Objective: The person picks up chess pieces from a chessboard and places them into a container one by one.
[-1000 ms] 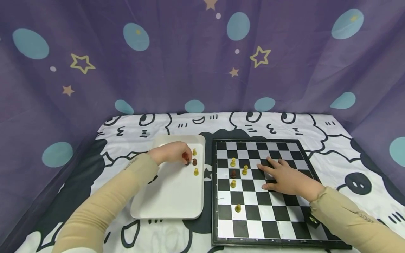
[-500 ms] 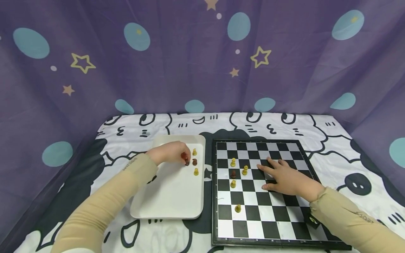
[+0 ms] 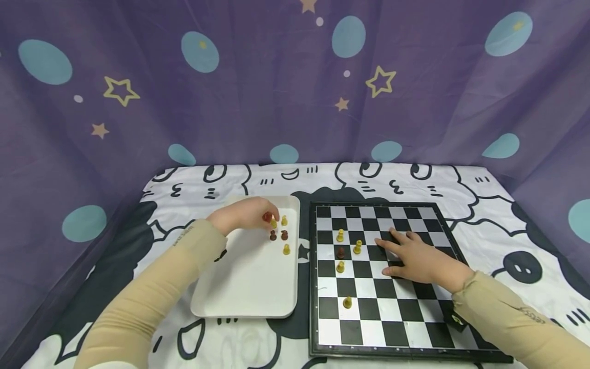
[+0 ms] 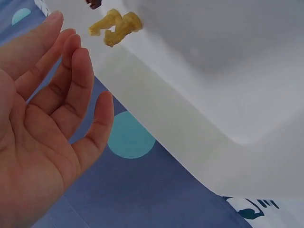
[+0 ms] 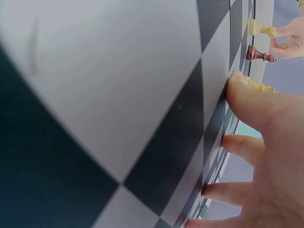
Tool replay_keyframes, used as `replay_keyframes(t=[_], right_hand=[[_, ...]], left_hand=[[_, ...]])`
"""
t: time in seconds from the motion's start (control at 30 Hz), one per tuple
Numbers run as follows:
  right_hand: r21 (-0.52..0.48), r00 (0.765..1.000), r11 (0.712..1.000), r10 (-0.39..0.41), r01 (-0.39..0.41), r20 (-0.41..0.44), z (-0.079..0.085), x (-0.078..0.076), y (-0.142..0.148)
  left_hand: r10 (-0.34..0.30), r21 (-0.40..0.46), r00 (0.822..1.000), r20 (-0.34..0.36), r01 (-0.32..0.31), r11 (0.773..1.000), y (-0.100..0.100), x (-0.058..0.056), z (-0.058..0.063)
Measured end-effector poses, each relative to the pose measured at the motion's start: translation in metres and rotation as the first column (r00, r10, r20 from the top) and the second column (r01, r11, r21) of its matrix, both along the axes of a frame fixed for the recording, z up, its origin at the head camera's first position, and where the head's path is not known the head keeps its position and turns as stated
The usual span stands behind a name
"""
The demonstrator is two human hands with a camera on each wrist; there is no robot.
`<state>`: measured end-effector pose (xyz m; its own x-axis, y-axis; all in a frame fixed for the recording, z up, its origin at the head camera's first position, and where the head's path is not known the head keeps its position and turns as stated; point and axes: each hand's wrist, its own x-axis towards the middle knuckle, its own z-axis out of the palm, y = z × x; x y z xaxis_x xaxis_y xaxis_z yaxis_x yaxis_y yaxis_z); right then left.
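Observation:
In the head view my left hand [image 3: 252, 212] hovers over the back of the white tray [image 3: 244, 287], its fingertips near a yellow chess piece [image 3: 274, 224]. The left wrist view shows that hand with loosely bent fingers and nothing between them; yellow chess pieces [image 4: 124, 28] lie beyond the fingertips. Two dark brown chess pieces [image 3: 273, 235] stand side by side just in front. My right hand [image 3: 412, 258] rests with spread fingers on the chessboard [image 3: 382, 353]. Left of it are a yellow rook [image 3: 357, 247], a dark brown pawn [image 3: 340, 253] and other yellow pieces.
Another yellow piece [image 3: 287, 249] stands near the tray's right side. One yellow pawn [image 3: 348, 302] is at the board's front left. A small black item [image 3: 455, 319] lies beside the right sleeve. Behind the patterned cloth [image 3: 239, 343] hangs a purple curtain [image 3: 295, 92].
My left hand has let go of a dark brown piece in the tray and shifted slightly back. A yellow piece shows by its fingertips. The right hand has stayed in place.

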<state>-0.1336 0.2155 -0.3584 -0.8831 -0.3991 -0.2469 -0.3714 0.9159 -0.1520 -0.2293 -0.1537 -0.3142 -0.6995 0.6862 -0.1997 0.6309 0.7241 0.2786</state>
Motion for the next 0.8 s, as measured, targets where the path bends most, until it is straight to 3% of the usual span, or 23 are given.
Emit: replay_keyframes(t=[0.27, 0.6, 0.8], right_hand=[[-0.005, 1.0, 1.0, -0.002, 0.002, -0.002, -0.001, 0.0, 0.001], [-0.001, 1.0, 1.0, -0.007, 0.007, 0.002, 0.001, -0.001, 0.001], [-0.016, 1.0, 1.0, -0.002, 0.002, 0.005, 0.0, 0.0, 0.001]], left_hand=[[0.004, 0.008, 1.0, 0.024, -0.004, 1.0, 0.006, 0.005, 0.002], [-0.081, 0.043, 0.997, 0.001, 0.08, 0.996, 0.029, 0.015, 0.01], [-0.086, 0.052, 0.996, 0.029, 0.084, 0.995, 0.044, 0.021, 0.012]])
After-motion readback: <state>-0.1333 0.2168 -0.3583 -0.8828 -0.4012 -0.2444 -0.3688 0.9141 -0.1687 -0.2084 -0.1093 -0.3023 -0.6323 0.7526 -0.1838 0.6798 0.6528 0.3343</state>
